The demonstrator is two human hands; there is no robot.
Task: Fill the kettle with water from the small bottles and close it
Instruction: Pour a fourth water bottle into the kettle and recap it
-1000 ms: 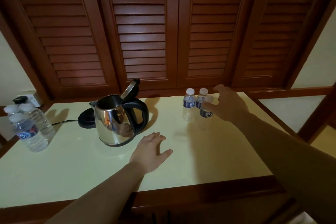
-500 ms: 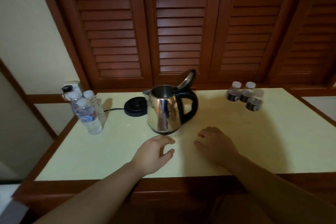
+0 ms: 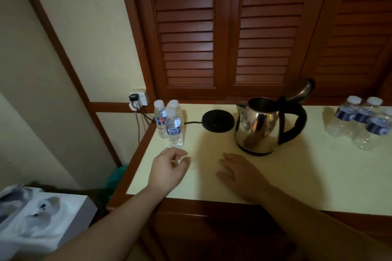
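Head view: left hand (image 3: 167,168), fingers loosely curled and empty, hovers just short of the full bottles (image 3: 171,124) at the bench's (image 3: 318,186) far-left corner; right hand (image 3: 239,172) lies flat, fingers straight, holding nothing. Beyond, kettle (image 3: 263,125) stands lid-up off its base (image 3: 218,121), emptied bottles (image 3: 360,122) far right. Step looks like fetching another bottle; next needs gripping and uncapping.

Six small bottles, one kettle, one base.
Three bottles (image 3: 174,126) stand at the table's (image 3: 297,180) left end, three bottles (image 3: 360,122) at its right; one kettle (image 3: 259,126); one black base (image 3: 218,121).
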